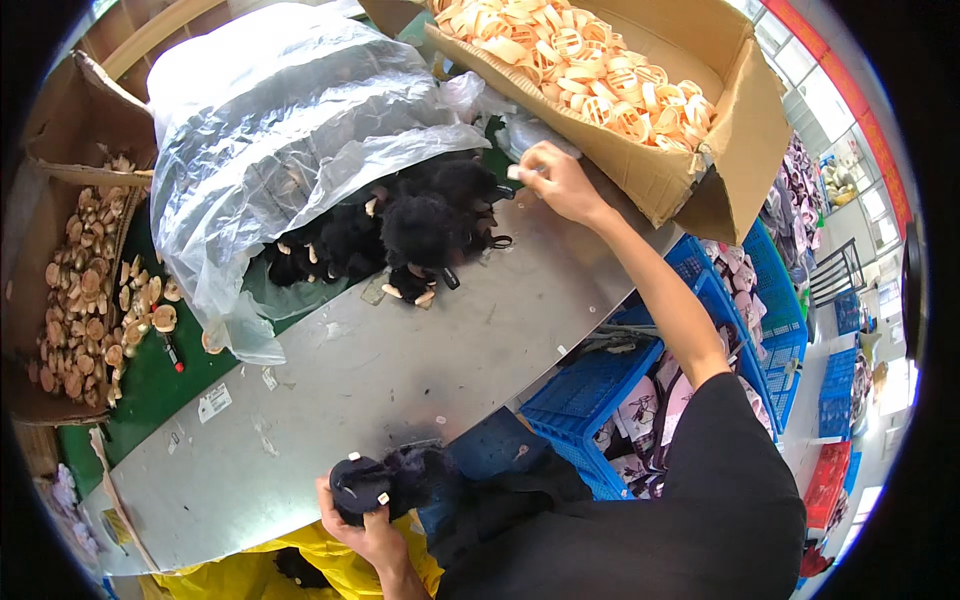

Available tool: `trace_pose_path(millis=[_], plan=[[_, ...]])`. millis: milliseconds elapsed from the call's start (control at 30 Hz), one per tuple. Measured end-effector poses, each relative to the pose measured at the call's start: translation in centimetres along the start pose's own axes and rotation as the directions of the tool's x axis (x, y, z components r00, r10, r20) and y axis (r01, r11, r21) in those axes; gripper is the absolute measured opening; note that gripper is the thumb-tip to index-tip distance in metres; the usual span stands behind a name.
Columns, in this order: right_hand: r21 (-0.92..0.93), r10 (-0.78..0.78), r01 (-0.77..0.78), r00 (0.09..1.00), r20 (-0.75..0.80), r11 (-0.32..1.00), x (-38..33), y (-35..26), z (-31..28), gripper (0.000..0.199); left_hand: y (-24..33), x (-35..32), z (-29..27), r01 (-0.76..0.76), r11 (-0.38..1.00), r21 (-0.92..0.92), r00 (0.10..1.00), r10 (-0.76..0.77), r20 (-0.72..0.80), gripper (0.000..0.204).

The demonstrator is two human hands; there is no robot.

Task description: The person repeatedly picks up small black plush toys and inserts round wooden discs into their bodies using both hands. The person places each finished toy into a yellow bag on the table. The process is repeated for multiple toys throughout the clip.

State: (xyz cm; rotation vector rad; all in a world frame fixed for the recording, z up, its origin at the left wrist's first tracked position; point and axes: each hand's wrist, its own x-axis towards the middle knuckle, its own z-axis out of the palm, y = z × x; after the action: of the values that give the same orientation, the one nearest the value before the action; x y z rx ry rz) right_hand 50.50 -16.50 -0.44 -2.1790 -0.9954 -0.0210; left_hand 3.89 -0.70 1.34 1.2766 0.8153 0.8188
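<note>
My left hand (376,542) is closed around a black plush piece (358,488) at the table's near edge. Two small whitish bits show on that piece, and dark furry material trails off to its right. Up by the cardboard box, my right hand (562,184) is pinched, with a small whitish piece (515,172) at its fingertips; its exact kind is too small to tell. Left of that hand lies a heap of black plush pieces (418,230), some with pale tips and black loops, spilling from a clear plastic bag (300,130).
A carton (690,185) of peach plastic bands (590,75) stands at the far right. Round tan parts (85,320) fill another box at left, some spilling beside a red-tipped pen (173,352). Blue crates (575,400) sit right of the metal table (330,400); a yellow bag (340,565) is below.
</note>
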Motion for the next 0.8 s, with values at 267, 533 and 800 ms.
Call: trace_pose_path(millis=[267, 533, 800], plan=[[0.686, 0.07, -0.132, 0.991, 0.117, 0.716, -9.9, -17.3, 5.2, 0.035, 0.0, 0.7, 2.9, -0.01, 0.981, 0.191, 0.988, -0.019, 0.151, 0.032], [0.635, -0.276, -0.03, 0.884, 0.378, 0.772, -15.1, -25.8, 6.9, 0.053, 1.2, -0.2, 2.9, 0.101, 0.993, 0.058, 0.967, -0.112, 0.23, 0.021], [0.436, -0.507, 0.439, 0.86, 0.048, 0.786, -15.8, -27.1, 10.1, 0.018, 0.2, -1.5, 2.3, -0.271, 0.936, 0.224, 0.927, 0.191, 0.324, 0.027]])
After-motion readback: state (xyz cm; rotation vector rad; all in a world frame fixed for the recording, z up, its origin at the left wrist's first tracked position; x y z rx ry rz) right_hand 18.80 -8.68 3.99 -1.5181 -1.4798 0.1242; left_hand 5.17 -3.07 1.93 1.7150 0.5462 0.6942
